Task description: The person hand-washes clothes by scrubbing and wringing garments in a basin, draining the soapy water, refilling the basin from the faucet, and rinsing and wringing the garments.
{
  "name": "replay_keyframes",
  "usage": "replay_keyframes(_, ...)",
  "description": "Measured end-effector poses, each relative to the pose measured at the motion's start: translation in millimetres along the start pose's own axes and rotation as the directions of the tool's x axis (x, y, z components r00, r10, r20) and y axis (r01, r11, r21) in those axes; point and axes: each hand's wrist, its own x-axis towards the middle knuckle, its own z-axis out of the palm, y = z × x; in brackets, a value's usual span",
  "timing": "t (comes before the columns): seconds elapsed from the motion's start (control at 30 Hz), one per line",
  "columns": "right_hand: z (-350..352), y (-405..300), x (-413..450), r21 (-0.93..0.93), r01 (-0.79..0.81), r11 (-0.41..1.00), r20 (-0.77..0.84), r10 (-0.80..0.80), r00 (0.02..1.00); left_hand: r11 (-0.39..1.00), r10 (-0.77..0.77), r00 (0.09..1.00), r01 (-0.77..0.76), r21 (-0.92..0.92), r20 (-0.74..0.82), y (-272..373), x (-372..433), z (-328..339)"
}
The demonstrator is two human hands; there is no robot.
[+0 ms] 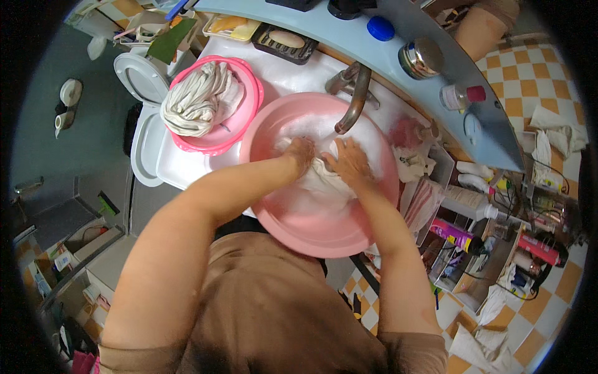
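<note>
A large pink plastic basin (322, 233) holds soapy water with white foam, and a wet white cloth (322, 180) lies partly under the surface. My left hand (300, 155) is curled over part of this cloth, its fingertips hidden in foam. Just right of it, my right hand (351, 163) lies spread on the cloth, palm down, fingers apart. Above the basin's far side hangs the spout of a metal faucet (355, 105). A smaller bright-pink basin (247, 82) to the left contains a twisted bundle of white cloth (196, 103).
A black soap dish (285, 44) with a bar of soap sits behind on the white sink counter (271, 70). Along the back runs a blue-grey shelf (322, 23) with a metal-lidded jar (420, 58). Bottles and organizer boxes crowd the right. A toilet (147, 145) stands left.
</note>
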Motion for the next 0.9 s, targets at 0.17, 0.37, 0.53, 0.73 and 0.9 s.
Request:
replay_keyframes(0.17,121.2,67.0,43.6,0.039,-0.003,0.999,0.249,-0.007,0.968,0.999,-0.023,0.97,0.016,0.028,0.243,-10.7,33.2,8.7)
replay_keyframes(0.37,114.5,52.5,43.0,-0.113,-0.158,0.981,0.359,0.189,0.914,0.947,0.169,0.839,0.008,-0.322,0.517,-39.9,39.0,12.2)
replay_keyframes(0.53,110.2,52.6,35.8,-0.099,-0.208,0.973,0.368,0.23,0.901,0.948,0.091,0.906,0.048,-0.314,0.414,-43.3,41.9,37.8)
replay_keyframes(0.73,30.1,54.7,9.1,0.136,-0.366,0.921,0.426,0.279,0.86,0.996,0.038,0.971,-0.017,-0.091,0.234,-32.9,15.5,-30.4)
replay_keyframes(0.9,-99.3,-14.0,-53.7,0.421,-0.431,0.798,0.38,0.276,0.883,0.954,0.08,0.996,-0.062,-0.294,0.049,-47.1,-67.9,-49.6)
